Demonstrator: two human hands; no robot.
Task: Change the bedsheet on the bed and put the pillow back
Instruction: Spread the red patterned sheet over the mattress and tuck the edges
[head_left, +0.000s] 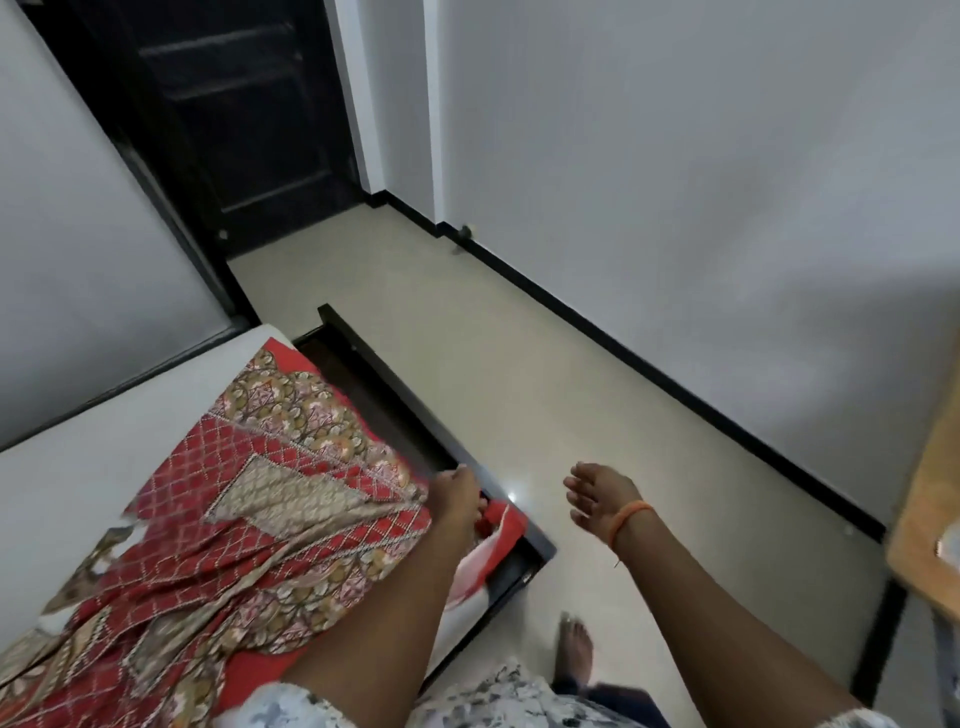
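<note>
The step in hand looks like spreading the fresh sheet. The red patterned bedsheet (249, 525) lies bunched along the mattress (93, 467) edge — the left hand (457, 501) grips its cloth at the bed frame (395, 395) corner. The right hand (597, 496) hangs empty, fingers loose. Next — probably tugging it flat over that corner. No pillow shows.

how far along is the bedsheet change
Early to middle. Done: the red patterned sheet is on the mattress, but bunched and creased, leaving bare white mattress along the far side. In hand: the left hand grips the sheet's edge at the near corner by the dark bed frame; the right hand hangs open over the floor. Left: spreading and tucking the sheet, then the pillow, which is not in view.
</note>
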